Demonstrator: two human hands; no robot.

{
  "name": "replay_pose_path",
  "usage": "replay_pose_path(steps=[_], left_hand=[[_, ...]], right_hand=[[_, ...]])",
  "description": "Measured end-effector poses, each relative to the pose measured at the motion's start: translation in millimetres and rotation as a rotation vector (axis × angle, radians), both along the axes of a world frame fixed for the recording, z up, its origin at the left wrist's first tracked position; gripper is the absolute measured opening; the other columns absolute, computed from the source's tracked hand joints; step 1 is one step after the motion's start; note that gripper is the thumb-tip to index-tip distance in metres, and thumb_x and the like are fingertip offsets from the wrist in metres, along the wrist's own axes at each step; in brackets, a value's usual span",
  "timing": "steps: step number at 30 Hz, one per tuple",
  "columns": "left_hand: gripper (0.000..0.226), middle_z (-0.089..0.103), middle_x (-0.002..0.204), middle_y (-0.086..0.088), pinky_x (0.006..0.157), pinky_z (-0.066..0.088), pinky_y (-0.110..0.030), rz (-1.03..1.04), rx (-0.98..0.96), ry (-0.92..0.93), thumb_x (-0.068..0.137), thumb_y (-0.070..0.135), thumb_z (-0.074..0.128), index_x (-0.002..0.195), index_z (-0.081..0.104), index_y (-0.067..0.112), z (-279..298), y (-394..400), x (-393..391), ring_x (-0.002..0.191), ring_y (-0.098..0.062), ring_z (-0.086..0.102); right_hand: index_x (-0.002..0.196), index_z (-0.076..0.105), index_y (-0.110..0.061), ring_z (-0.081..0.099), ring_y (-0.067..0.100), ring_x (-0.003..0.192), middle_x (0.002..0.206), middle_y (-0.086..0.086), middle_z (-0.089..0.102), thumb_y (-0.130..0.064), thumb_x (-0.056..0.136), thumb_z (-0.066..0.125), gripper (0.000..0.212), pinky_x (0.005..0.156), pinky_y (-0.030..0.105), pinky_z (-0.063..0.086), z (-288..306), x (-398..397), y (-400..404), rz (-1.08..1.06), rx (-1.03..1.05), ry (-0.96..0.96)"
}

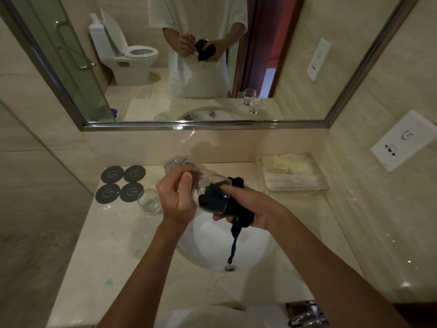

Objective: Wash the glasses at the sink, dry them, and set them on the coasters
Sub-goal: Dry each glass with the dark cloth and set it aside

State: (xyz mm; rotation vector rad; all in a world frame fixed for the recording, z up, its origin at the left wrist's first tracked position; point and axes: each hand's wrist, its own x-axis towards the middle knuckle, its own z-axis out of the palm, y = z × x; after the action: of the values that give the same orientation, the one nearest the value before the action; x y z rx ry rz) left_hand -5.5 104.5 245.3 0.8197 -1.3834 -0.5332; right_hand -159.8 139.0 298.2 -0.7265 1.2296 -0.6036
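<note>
Left hand (178, 197) has its fingers (189, 179) curled round the closed end of the wine glass (210, 190), thumb on top, holding it on its side at frame centre, above the sink (257, 252). Right hand (246, 207) is clamped on the dark cloth (236, 213), which is stuffed in through the mouth, one finger lying along the rim. So the glass's long axis runs left to right, slightly tilted, open end toward the right hand, stem end toward the left; the stem itself is hidden behind the left hand. A tail of cloth dangles toward the drain (229, 268).

This looks like the drying step. The four round coasters (121, 183) sit in a square at middle left of the frame, all bare, so the left hand is the nearer one for setting down. A tumbler (149, 201) stands on the surface (113, 245) just beside the lower right coaster, not on it.

Writing: each coaster carries a pale ring mark, no readable words. The wall socket plate (402, 140) at right shows a small symbol; its lettering is too small to read.
</note>
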Motion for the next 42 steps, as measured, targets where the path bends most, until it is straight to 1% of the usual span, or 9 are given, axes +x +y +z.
replay_pose_path(steps=[6, 11, 15, 24, 29, 32, 35, 37, 42], left_hand=[[0.033, 0.064, 0.071, -0.019, 0.057, 0.045, -0.042, -0.011, 0.017, 0.074, 0.090, 0.014, 0.039, 0.084, 0.066, -0.004, 1.9, 2.8, -2.7, 0.065, -0.030, 0.057], [0.030, 0.068, 0.079, 0.015, 0.065, 0.046, -0.030, -0.001, 0.028, 0.175, 0.090, 0.012, 0.037, 0.087, 0.066, 0.003, 3.9, 1.7, -6.0, 0.072, -0.015, 0.061], [0.034, 0.064, 0.076, -0.006, 0.065, 0.045, -0.026, 0.035, -0.065, 0.116, 0.089, 0.012, 0.035, 0.088, 0.065, -0.004, 4.3, 2.0, -4.4, 0.071, -0.014, 0.060], [0.036, 0.059, 0.079, -0.018, 0.067, 0.045, -0.025, 0.088, -0.262, 0.067, 0.086, 0.010, 0.031, 0.089, 0.061, -0.010, 16.9, 0.5, -3.5, 0.072, -0.019, 0.056], [0.031, 0.061, 0.076, -0.008, 0.065, 0.048, -0.030, 0.048, -0.045, 0.203, 0.090, 0.011, 0.032, 0.090, 0.062, 0.002, 15.2, 5.8, -6.4, 0.075, -0.014, 0.059], [0.035, 0.067, 0.077, -0.002, 0.072, 0.052, -0.031, 0.097, 0.173, 0.348, 0.090, 0.003, 0.034, 0.083, 0.067, 0.011, 13.7, 6.5, -8.0, 0.079, -0.017, 0.063], [0.040, 0.069, 0.066, 0.010, 0.069, 0.052, -0.020, 0.151, 0.408, 0.411, 0.093, -0.004, 0.037, 0.072, 0.067, 0.011, 11.9, 1.4, -7.8, 0.072, -0.004, 0.064], [0.043, 0.069, 0.062, 0.010, 0.063, 0.051, -0.019, 0.120, 0.521, 0.428, 0.094, -0.003, 0.037, 0.069, 0.068, 0.013, 14.2, -0.3, -6.6, 0.066, -0.004, 0.064], [0.040, 0.068, 0.070, -0.009, 0.056, 0.046, -0.032, 0.013, 0.834, 0.286, 0.100, 0.016, 0.033, 0.076, 0.064, 0.008, 20.5, 2.7, -4.7, 0.065, -0.024, 0.061]], right_hand=[[0.121, 0.060, -0.006, 0.062, 0.018, 0.062, 0.090, 0.016, 0.070, -0.025, 0.101, 0.058, 0.027, 0.047, 0.021, 0.048, -3.9, -14.7, 5.7, -0.034, 0.056, -0.105], [0.108, 0.065, -0.005, 0.055, 0.014, 0.056, 0.077, 0.010, 0.066, -0.027, 0.080, 0.074, 0.037, 0.045, 0.017, 0.045, -1.8, -0.8, 14.7, -0.138, 0.079, -0.280], [0.111, 0.064, -0.005, 0.045, 0.009, 0.053, 0.065, 0.005, 0.064, -0.028, 0.065, 0.082, 0.054, 0.041, 0.015, 0.040, -3.6, 5.9, 15.0, -0.171, 0.115, -0.324], [0.103, 0.061, -0.006, 0.042, 0.003, 0.044, 0.063, 0.002, 0.058, -0.030, 0.080, 0.072, 0.035, 0.036, 0.009, 0.035, 11.9, 2.2, 15.2, -0.075, 0.171, -0.519], [0.117, 0.064, -0.014, 0.050, 0.010, 0.055, 0.084, 0.011, 0.060, -0.028, 0.077, 0.079, 0.046, 0.044, 0.016, 0.041, 16.3, 7.1, 12.7, -0.032, -0.088, -0.133], [0.110, 0.066, -0.026, 0.067, 0.008, 0.068, 0.082, -0.006, 0.070, -0.030, 0.079, 0.083, 0.035, 0.060, 0.021, 0.055, 15.4, 11.8, 8.2, -0.050, -0.379, 0.271], [0.120, 0.062, -0.028, 0.064, -0.003, 0.092, 0.100, -0.021, 0.065, -0.030, 0.073, 0.087, 0.053, 0.080, 0.010, 0.053, 1.5, 13.3, 0.1, -0.093, -0.772, 0.567], [0.128, 0.060, -0.024, 0.061, -0.002, 0.095, 0.107, -0.016, 0.065, -0.025, 0.074, 0.086, 0.059, 0.084, 0.008, 0.050, -5.7, 10.8, -2.5, -0.067, -0.967, 0.620], [0.125, 0.051, -0.011, 0.066, 0.024, 0.071, 0.109, 0.010, 0.065, -0.006, 0.071, 0.086, 0.065, 0.065, 0.025, 0.056, -13.2, -9.1, -16.8, 0.147, -1.565, 0.965]])
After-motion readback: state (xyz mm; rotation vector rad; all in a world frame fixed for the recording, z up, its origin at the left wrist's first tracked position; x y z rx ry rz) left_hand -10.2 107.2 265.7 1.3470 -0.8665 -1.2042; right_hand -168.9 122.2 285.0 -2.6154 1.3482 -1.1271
